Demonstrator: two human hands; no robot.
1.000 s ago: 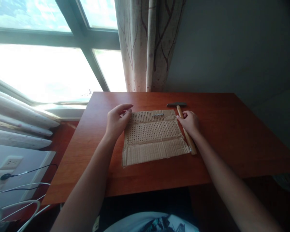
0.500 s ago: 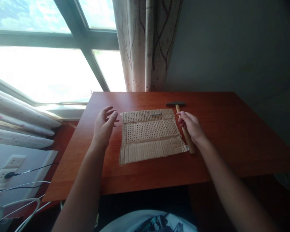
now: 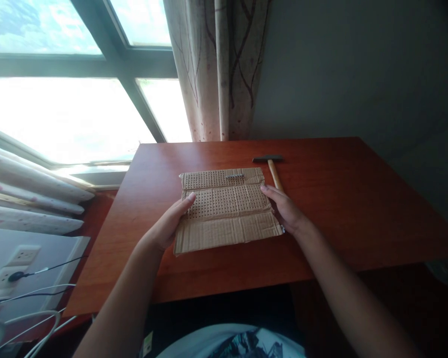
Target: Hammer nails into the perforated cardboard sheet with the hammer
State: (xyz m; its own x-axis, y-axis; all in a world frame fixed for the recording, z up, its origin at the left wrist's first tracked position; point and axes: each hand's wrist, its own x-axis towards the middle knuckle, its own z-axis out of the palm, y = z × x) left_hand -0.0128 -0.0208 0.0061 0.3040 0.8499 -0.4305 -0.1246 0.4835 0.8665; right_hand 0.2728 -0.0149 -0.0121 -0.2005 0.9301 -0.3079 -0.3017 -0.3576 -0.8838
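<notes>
A creased brown cardboard sheet (image 3: 227, 229), its upper two panels full of small holes, is held between my hands. My left hand (image 3: 171, 219) grips its left edge, thumb on top and fingers hidden beneath. On the opposite side, my right hand (image 3: 285, 209) has its thumb on the right edge, with the other fingers out of sight under or behind it. Several small metal pieces (image 3: 234, 176) sit in a row near the sheet's top. A hammer (image 3: 274, 175) with a dark head and wooden handle lies just beyond my right hand, which covers the handle's lower part.
The reddish-brown wooden table (image 3: 343, 209) carries these things. A window (image 3: 59, 109) and patterned curtains (image 3: 205, 74) stand behind and to the left. Beside the table at lower left, a wall socket (image 3: 11, 273) has a plug in it, with loose cables (image 3: 45, 318) below.
My left hand, which had drawn away to the left, has come down onto the cardboard's left edge. My right hand has moved from beside the hammer handle onto the right edge.
</notes>
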